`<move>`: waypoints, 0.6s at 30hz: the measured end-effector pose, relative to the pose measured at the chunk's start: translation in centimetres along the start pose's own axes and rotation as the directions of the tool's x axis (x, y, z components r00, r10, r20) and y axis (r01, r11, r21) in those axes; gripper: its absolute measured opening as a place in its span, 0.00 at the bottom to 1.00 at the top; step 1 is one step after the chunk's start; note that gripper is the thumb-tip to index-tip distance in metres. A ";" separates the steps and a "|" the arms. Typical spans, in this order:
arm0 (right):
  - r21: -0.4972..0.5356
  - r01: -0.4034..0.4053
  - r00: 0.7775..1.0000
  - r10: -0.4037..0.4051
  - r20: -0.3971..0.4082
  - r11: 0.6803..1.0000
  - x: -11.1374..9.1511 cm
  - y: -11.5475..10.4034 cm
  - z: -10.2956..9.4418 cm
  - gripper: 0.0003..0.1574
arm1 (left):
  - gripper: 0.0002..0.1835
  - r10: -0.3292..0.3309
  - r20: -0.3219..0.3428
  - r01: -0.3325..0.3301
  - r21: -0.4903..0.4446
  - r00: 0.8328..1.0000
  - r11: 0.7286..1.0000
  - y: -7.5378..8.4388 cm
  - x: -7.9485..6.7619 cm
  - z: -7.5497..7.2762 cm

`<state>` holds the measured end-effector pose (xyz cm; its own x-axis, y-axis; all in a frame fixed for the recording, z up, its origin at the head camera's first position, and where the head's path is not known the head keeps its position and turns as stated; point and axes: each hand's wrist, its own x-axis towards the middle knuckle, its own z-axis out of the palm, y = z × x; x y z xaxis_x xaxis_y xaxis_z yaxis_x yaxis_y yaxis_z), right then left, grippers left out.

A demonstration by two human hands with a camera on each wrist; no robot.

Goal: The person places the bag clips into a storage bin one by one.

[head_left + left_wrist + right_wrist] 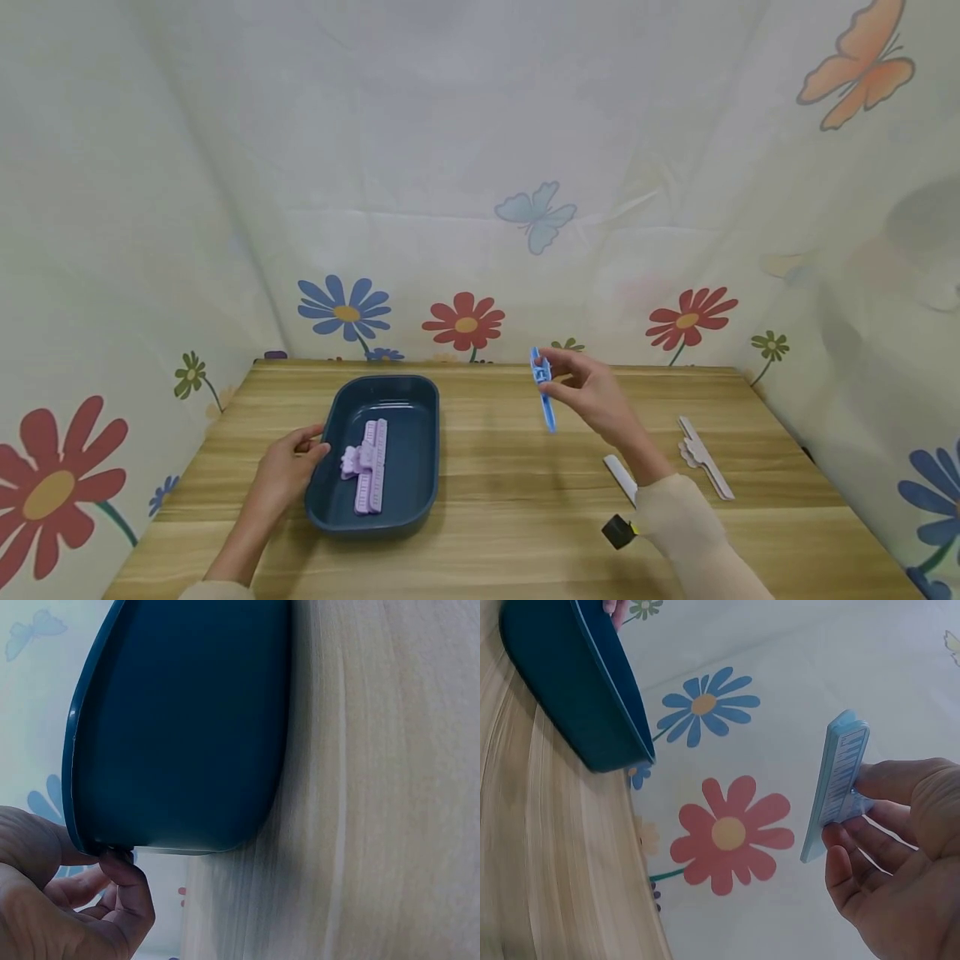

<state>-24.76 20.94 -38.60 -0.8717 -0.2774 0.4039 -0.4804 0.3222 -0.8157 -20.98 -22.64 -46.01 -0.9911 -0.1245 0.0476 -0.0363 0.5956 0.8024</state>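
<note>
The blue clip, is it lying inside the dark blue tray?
No, the right hand holds the blue clip in the air, outside the dark blue tray.

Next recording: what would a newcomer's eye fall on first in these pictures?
Probably the bright blue clip, which the right hand holds up above the wooden table. Next, the dark teal tray left of centre, with lilac clips lying inside and the left hand pinching its rim. Behind, red and blue flowers stand out on the pale backdrop.

A flowered cloth point(420, 125) hangs behind the wooden table point(510, 517)
</note>
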 end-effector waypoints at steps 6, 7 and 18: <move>0.006 0.016 1.000 -0.016 0.021 1.000 0.7 -0.6 1.6 0.30 | 0.23 0.001 -0.001 -0.001 -0.004 1.000 1.000 0.0 -0.1 0.0; 0.009 0.018 1.000 -0.019 0.024 1.000 0.8 -0.6 1.9 0.29 | 0.23 0.003 -0.001 -0.003 -0.005 1.000 1.000 0.0 -0.1 0.0; 0.035 0.032 0.997 -0.034 0.067 0.999 2.0 -1.9 5.2 0.30 | 0.23 -0.023 0.005 0.023 -0.023 1.000 0.999 -0.1 0.0 0.1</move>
<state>-25.09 15.04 -38.36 -0.8463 -0.3484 0.4031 -0.5046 0.2811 -0.8163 -20.98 -22.63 -46.11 -0.9907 -0.1339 0.0261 -0.0560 0.5739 0.8170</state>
